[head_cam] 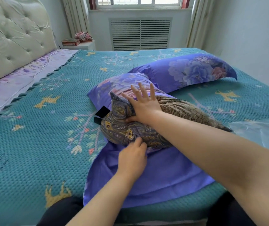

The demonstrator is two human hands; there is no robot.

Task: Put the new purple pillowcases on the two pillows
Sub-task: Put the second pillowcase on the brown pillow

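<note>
A brown and grey paisley pillow (130,129) lies on the bed, its far end inside a purple floral pillowcase (107,88). The pillowcase's plain purple flap (160,173) spreads flat toward me under the pillow. My right hand (143,103) presses flat on the pillow with its fingers spread, the thumb tucked against the pillow's side. My left hand (133,159) rests on the purple flap, its fingertips pinching the pillow's near edge. A second pillow (187,70), fully inside a purple floral case, lies behind to the right.
The bed carries a teal knitted cover (40,128) with deer patterns. A tufted cream headboard (13,38) stands at the left. Clear plastic wrap (261,132) lies at the right edge. A nightstand (80,44) with books and cloth sits beneath the window.
</note>
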